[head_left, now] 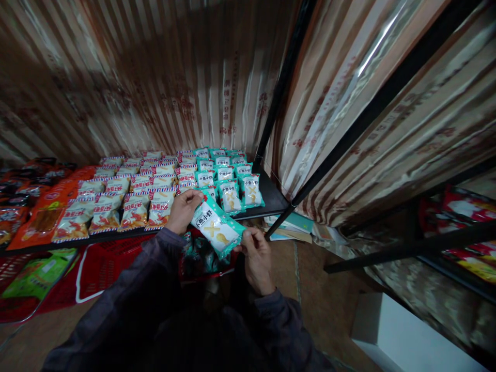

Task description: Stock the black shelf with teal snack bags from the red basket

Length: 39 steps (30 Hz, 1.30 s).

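Between my two hands I hold a teal-and-white snack bag (216, 228), tilted, its printed front facing up. My left hand (183, 211) pinches its upper left corner. At its lower right corner, my right hand (254, 258) has thumb and fingers closed on the edge. Just beyond it, rows of matching teal snack bags (230, 196) stand on a black shelf (267, 194). To their left are rows of cream snack bags (106, 211) with red lettering and striped edges. Below the held bag, a red basket (189, 274) with more teal packets is partly hidden by my arms.
Orange packets (42, 214) lie at the shelf's left. Red baskets (104, 268) stand below, one with a green bag (36, 276). Black metal posts (329, 150) rise at the right, before pleated curtains (174, 77). A white box (411, 336) sits on the floor at lower right.
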Motion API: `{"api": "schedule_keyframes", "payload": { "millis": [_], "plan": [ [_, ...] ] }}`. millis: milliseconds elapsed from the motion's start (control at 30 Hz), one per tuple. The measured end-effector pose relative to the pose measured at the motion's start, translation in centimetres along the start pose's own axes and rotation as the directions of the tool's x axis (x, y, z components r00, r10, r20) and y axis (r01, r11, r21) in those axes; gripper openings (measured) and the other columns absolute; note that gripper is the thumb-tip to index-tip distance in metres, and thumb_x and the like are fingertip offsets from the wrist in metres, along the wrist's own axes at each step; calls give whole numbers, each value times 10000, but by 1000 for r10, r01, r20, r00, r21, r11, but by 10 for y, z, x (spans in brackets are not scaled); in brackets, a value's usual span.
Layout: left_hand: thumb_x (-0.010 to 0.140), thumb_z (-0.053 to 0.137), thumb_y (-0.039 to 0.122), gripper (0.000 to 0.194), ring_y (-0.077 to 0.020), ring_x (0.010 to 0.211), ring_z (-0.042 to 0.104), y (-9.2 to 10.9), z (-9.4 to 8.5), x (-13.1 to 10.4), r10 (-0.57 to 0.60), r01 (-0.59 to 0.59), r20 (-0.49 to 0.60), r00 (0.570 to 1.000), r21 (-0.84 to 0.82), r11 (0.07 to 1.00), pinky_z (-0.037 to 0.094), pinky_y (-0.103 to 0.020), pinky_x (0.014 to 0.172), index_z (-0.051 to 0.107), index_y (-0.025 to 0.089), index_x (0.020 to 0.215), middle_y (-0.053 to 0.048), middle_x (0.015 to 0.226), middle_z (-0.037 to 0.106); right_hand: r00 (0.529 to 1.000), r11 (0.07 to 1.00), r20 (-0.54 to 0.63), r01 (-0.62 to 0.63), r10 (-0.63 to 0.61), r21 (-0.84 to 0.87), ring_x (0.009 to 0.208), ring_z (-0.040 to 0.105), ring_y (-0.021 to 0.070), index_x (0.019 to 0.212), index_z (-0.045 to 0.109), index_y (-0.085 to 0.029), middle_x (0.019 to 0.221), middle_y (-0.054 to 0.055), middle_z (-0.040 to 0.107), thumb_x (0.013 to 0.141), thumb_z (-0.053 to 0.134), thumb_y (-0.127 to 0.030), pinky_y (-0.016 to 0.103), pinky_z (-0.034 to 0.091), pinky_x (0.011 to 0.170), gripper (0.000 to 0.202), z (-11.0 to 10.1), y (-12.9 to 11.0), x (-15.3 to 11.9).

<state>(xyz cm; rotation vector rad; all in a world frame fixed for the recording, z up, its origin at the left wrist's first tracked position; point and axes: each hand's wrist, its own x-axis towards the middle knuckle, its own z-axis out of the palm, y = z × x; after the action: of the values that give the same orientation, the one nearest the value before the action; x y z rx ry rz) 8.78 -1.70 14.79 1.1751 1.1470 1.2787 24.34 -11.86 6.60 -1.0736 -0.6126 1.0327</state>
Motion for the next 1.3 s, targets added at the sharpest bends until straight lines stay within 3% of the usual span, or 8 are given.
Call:
{"api": "schedule_keyframes", "payload": {
  "millis": [133,333,600,867,1067,1167,1233,1300],
  "plan": [
    [521,727,409,273,-91,510,442,-2,2,5,27,-27,-27,999,-4,1000,325,-208,491,619,172,605,31,555,553,999,1000,46,3,-3,14,565,560,100,879,592,-248,708,-50,619,730,695,-461,210,431,514,280,1,1,0],
    [537,715,399,257,-91,506,439,-5,3,7,24,-24,-27,999,-6,1000,322,-204,487,620,171,610,34,540,547,986,993,168,-24,4,116,935,633,178,1063,611,-251,1022,11,690,719,731,-365,313,495,849,382,5,3,0],
    [565,718,388,243,-94,501,456,-4,9,1,11,-11,-3,1000,-13,1000,359,-211,494,619,168,590,32,541,557,974,953,191,-166,119,254,964,641,239,1127,607,-245,999,41,707,664,761,-432,400,523,832,522,22,-6,-6],
    [636,672,404,252,-111,584,509,-12,8,5,119,-120,15,993,93,988,400,-227,576,645,165,710,23,618,586,990,962,119,-107,79,251,981,645,246,1145,610,-213,1026,55,710,670,759,-421,418,512,879,540,24,-3,-9],
    [733,589,364,237,-163,836,585,-10,5,-13,286,-247,-141,948,244,938,462,-285,765,635,173,865,-48,921,650,998,994,14,58,-60,92,1028,631,244,1200,587,-198,1113,70,683,781,641,-459,438,488,928,497,15,2,-6],
    [757,574,391,238,-189,906,590,-11,4,-28,196,-176,-88,977,196,965,461,-312,825,636,172,828,-51,893,656,977,964,45,215,-210,-155,1051,622,236,1255,555,-202,1168,82,658,855,556,-413,429,480,945,452,8,1,-7],
    [747,599,437,307,-211,956,593,-12,4,-36,46,-49,34,998,91,995,466,-333,845,644,161,875,-66,938,666,923,856,124,384,-364,-346,1110,592,233,1280,537,-214,1227,91,624,888,514,-342,423,462,975,414,6,-1,-8],
    [724,636,467,390,-225,1005,590,-13,7,-42,-70,76,118,991,-49,996,478,-337,846,632,158,962,-79,1029,659,802,655,268,593,-534,-469,1198,530,233,1298,520,-241,1303,87,570,895,495,-246,429,428,1017,405,5,-4,-9]
  ]
}}
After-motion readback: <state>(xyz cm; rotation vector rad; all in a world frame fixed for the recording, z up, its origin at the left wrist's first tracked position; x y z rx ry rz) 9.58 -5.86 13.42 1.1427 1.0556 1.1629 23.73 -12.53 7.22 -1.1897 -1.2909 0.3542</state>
